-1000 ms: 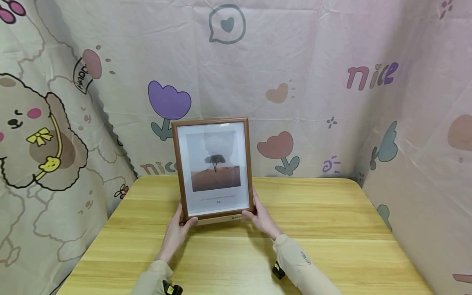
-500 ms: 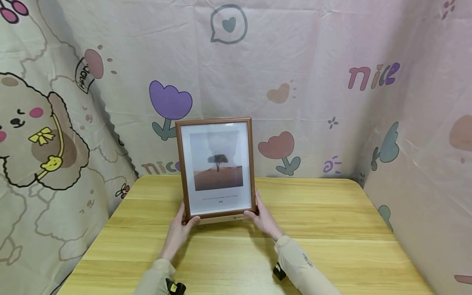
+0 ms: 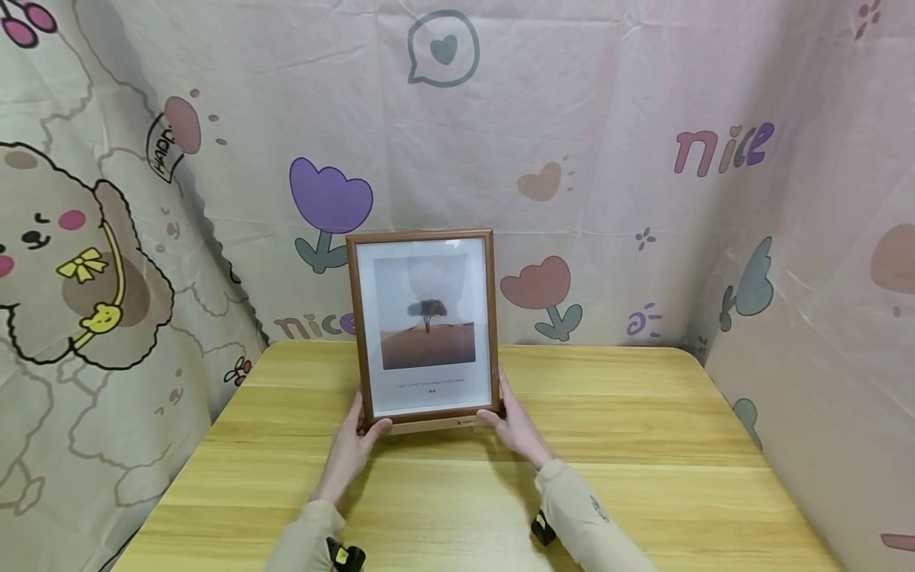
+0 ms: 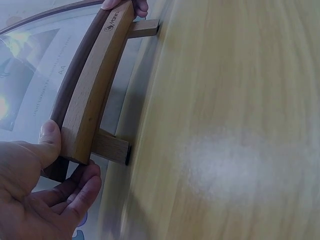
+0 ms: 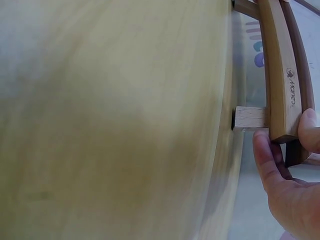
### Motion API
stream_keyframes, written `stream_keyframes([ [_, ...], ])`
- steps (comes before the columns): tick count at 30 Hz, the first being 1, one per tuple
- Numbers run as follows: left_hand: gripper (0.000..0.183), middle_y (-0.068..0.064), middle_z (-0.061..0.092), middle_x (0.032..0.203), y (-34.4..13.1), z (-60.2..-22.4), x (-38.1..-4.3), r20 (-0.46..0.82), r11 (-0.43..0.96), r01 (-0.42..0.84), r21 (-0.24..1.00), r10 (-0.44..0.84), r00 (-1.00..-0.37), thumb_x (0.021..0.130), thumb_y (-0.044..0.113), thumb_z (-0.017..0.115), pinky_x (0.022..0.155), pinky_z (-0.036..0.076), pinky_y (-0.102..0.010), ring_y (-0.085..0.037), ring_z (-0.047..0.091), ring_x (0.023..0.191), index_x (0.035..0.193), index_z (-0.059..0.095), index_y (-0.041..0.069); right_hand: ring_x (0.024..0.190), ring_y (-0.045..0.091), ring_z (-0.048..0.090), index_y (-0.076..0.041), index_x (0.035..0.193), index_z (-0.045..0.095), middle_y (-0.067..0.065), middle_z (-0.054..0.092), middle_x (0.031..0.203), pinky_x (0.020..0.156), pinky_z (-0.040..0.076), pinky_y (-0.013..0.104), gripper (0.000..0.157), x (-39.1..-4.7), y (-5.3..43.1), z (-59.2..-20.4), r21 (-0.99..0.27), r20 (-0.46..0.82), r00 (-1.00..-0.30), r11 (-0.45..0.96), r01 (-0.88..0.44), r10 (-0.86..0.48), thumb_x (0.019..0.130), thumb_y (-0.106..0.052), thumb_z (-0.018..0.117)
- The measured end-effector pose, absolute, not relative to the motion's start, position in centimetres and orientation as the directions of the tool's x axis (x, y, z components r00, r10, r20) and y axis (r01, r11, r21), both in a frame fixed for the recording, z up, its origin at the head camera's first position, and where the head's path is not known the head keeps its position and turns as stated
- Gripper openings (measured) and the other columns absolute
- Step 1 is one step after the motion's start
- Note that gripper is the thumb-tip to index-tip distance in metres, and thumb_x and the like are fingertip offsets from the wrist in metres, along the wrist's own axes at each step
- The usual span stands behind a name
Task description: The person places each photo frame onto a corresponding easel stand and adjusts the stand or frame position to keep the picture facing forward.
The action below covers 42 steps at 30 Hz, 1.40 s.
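Observation:
A brown-edged picture frame (image 3: 426, 326) with a lone tree print stands nearly upright, leaning slightly left in the head view. Along its lower edge runs a light wooden ledge (image 3: 432, 426), which bears a small dark logo. Two short wooden feet, one a block (image 4: 111, 147) in the left wrist view, stick out under that ledge; whether they touch the table cannot be told. My left hand (image 3: 349, 446) grips the lower left corner, thumb in front and fingers below and behind. At the lower right corner, my right hand (image 3: 518, 429) holds frame and ledge likewise. The back is hidden.
A wood-grain table (image 3: 608, 413) spreads around the frame. Behind it hangs a printed cloth (image 3: 443, 143), with more cloth at both sides. Black wrist cameras sit on both beige sleeves (image 3: 589, 516).
The frame has shifted a little to the right, and its leftward tilt has lessened slightly. Both hands have moved right with it and keep their hold.

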<state>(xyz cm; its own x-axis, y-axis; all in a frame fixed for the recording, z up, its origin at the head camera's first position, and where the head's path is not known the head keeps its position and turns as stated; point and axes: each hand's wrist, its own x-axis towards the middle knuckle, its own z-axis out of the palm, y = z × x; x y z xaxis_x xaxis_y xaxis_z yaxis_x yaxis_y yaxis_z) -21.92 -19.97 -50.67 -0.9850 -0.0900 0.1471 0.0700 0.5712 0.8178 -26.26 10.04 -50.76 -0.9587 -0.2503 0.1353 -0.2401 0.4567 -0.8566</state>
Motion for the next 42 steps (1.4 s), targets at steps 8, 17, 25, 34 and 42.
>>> stream_keyframes([
  [8,0.087,-0.034,0.056,0.139,-19.7,-50.8,-22.1,0.152,0.587,0.071,0.807,-0.090,-0.984,0.097,0.033,0.065,0.102,0.052,-0.052,-0.038,0.064,0.116,0.162,0.013,0.008,0.099,0.029,0.069,-0.022,0.163,-0.005,0.031,0.067,0.118,0.099,0.054,0.050,0.096,-26.2,10.4,-50.7,-0.853,0.156,-0.956,0.454,-0.257,-0.249,0.098,-0.017,0.064],
  [17,0.089,-0.034,0.053,0.142,-19.2,-51.0,-22.3,0.131,0.561,0.062,0.826,-0.083,-0.988,0.096,0.032,0.067,0.105,0.050,-0.053,-0.039,0.063,0.119,0.162,0.012,0.010,0.101,0.030,0.069,-0.019,0.164,-0.002,0.031,0.068,0.116,0.104,0.051,0.054,0.095,-26.0,10.8,-50.8,-0.841,0.168,-0.960,0.476,-0.258,-0.223,0.097,-0.020,0.066],
  [25,0.089,-0.035,0.051,0.142,-18.8,-50.9,-22.4,0.130,0.562,0.061,0.825,-0.083,-0.988,0.096,0.034,0.067,0.107,0.049,-0.054,-0.041,0.062,0.120,0.162,0.013,0.008,0.095,0.025,0.070,-0.019,0.164,0.000,0.025,0.072,0.107,0.098,0.054,0.051,0.095,-25.9,11.2,-50.9,-0.837,0.178,-0.962,0.481,-0.260,-0.208,0.096,-0.020,0.067],
  [34,0.090,-0.035,0.046,0.145,-18.3,-50.8,-22.5,0.130,0.583,0.058,0.810,-0.082,-0.988,0.095,0.036,0.066,0.113,0.041,-0.059,-0.046,0.055,0.130,0.161,0.015,0.002,0.093,0.025,0.069,-0.021,0.164,-0.001,0.025,0.072,0.107,0.099,0.053,0.053,0.096,-25.9,11.7,-51.0,-0.835,0.168,-0.968,0.494,-0.241,-0.188,0.096,-0.021,0.067],
  [42,0.090,-0.035,0.037,0.152,-18.0,-51.0,-22.8,0.121,0.583,0.057,0.810,-0.070,-0.990,0.095,0.036,0.066,0.115,0.038,-0.059,-0.048,0.048,0.135,0.161,0.014,0.003,0.093,0.025,0.069,-0.016,0.164,0.002,0.025,0.072,0.106,0.097,0.054,0.051,0.095,-25.8,12.1,-51.0,-0.828,0.189,-0.964,0.499,-0.258,-0.185,0.096,-0.020,0.068],
])
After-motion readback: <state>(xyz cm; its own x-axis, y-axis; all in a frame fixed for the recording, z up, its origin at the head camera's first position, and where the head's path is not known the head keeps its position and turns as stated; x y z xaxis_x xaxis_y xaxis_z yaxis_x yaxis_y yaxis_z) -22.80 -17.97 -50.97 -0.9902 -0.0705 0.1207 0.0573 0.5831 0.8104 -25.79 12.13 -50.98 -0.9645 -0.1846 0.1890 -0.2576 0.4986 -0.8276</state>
